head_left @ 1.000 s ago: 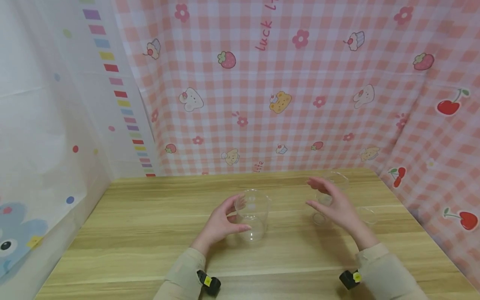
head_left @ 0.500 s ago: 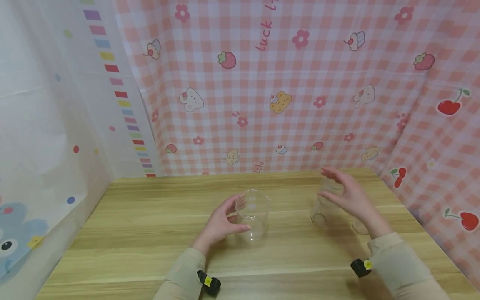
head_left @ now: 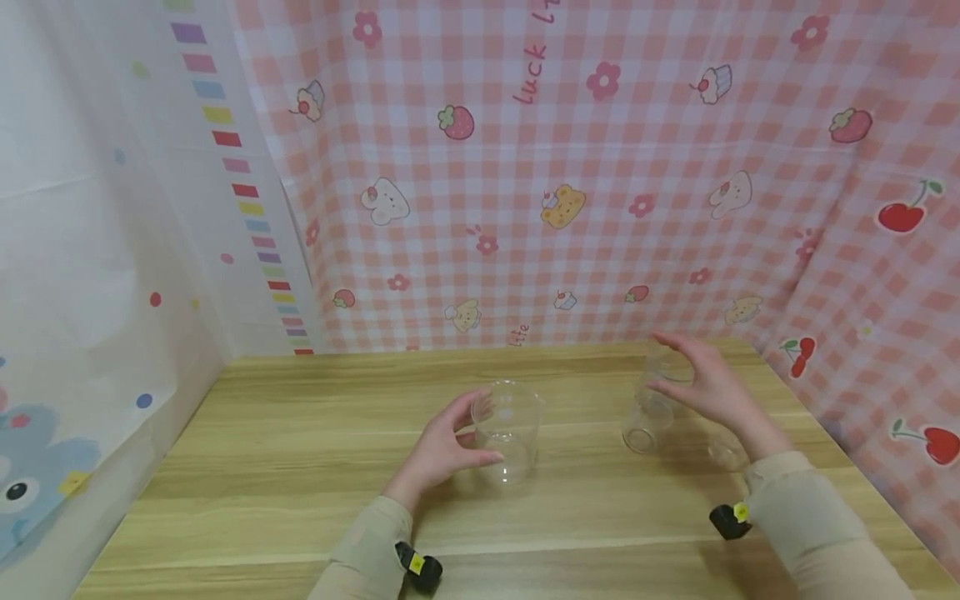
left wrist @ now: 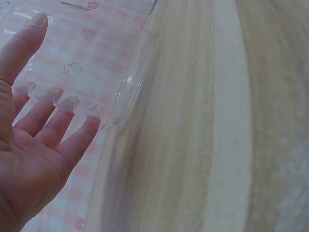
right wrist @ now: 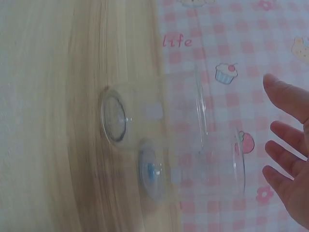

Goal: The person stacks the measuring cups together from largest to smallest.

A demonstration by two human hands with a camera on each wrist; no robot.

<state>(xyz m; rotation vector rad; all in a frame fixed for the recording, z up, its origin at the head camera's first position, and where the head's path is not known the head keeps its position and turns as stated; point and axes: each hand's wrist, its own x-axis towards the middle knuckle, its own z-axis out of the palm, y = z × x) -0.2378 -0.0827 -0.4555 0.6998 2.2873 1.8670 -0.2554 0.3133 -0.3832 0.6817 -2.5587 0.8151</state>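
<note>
In the head view my left hand (head_left: pixel 442 446) holds a clear plastic cup (head_left: pixel 521 429) that stands upright on the table. Its fingers lie behind the cup and the thumb in front. The left wrist view shows the fingertips (left wrist: pixel 70 104) against the see-through wall. At the right, my right hand (head_left: pixel 708 387) is raised with thumb and fingers spread, near two more clear cups. One cup (head_left: pixel 640 437) stands left of that hand; the other (head_left: pixel 725 452) is partly hidden by hand and wrist. The right wrist view shows both cups, the nearer cup (right wrist: pixel 154 125) apart from the fingers.
A wood-grain table (head_left: pixel 300 483) lies under everything. Behind it hangs a pink checked cloth (head_left: pixel 517 267), with a white patterned cloth (head_left: pixel 90 250) at the left. Black wrist cameras sit on both sleeves.
My right hand has moved rightward and slightly back, away from the middle, uncovering more of the cup at its left. The left hand and its cup have stayed in place.
</note>
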